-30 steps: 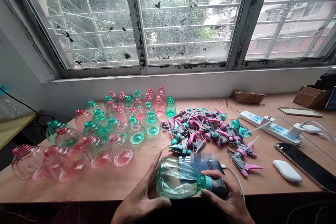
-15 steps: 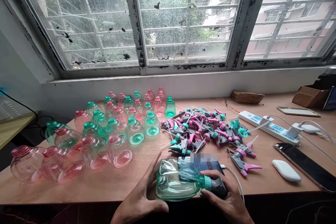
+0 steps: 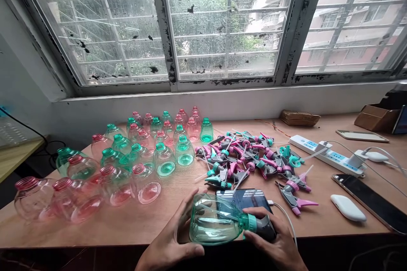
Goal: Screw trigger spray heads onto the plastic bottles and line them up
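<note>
A clear green spray bottle point(image 3: 213, 222) lies on its side between my hands at the table's front edge, its neck toward the right. My left hand point(image 3: 174, 237) cups the base end, thumb below and fingers behind it. At the neck, my right hand point(image 3: 276, 237) is closed around the grey spray head point(image 3: 265, 226) and its teal collar point(image 3: 252, 222). The collar sits on the bottle's neck, and a thin tube shows inside the bottle. Just behind the bottle is a phone point(image 3: 251, 198) with a white cable, partly hidden.
Open pink bottles point(image 3: 146, 186) and green bottles point(image 3: 164, 161) stand in rows at left. A heap of pink, teal and grey spray heads point(image 3: 235, 156) lies mid-table. To the right are a power strip point(image 3: 327, 154), a dark phone point(image 3: 369, 199) and a white case point(image 3: 348, 208).
Both hands keep the same grip and place. Highlights on the bottle have shifted a little, and the whole view has moved very slightly.
</note>
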Available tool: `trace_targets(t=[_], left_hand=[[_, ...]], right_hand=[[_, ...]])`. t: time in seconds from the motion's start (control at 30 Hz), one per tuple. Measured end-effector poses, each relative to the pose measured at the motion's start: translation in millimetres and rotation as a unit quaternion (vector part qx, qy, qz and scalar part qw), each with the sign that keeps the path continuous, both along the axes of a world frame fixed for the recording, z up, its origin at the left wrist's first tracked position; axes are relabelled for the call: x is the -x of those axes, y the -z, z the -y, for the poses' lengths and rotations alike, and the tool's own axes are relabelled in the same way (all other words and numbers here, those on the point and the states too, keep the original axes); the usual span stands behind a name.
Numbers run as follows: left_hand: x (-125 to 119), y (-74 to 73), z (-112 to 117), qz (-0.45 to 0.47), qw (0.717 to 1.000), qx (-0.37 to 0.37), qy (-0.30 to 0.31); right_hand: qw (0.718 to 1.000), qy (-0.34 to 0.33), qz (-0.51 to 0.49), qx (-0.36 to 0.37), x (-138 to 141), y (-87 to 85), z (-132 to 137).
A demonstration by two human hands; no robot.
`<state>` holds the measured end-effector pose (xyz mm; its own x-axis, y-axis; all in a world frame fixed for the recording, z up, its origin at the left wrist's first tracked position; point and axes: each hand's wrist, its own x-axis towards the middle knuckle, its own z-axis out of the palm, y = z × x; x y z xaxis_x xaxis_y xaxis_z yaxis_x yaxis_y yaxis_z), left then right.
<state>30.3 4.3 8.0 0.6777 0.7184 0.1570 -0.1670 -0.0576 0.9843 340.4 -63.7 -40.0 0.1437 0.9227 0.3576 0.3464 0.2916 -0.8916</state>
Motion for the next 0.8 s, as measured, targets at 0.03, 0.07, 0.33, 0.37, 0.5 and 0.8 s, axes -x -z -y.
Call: trace_targets(t=[0.03,0.07,0.33,0.37,0.5,0.8], left_hand=[[0,0.4,-1,-0.003,1.000,-0.005,0.009],[0,1.3,-1,-0.006,1.000,-0.011,0.017],[-1,1.2,0,-0.016,0.999,-0.036,0.001],[-2,-2.3,1,-0.020,0.999,-0.034,-0.001],[-6,-16.0,3,-0.031,0.999,-0.017,0.011],[-2,-7.1,4,-0.026,0.999,-0.019,0.006]], right_hand=[[1.000,-0.008,-0.003,0.002,0,0.1,0],[1.000,-0.013,-0.009,0.001,1,0.3,0],[1.000,-0.018,0.014,0.004,-5,8.3,1],[1.000,-0.022,0.019,0.004,-7,9.7,1],[1.000,-0.026,0.006,0.000,-10,8.8,0],[0.999,0.015,-0.049,0.009,8,-11.4,8]])
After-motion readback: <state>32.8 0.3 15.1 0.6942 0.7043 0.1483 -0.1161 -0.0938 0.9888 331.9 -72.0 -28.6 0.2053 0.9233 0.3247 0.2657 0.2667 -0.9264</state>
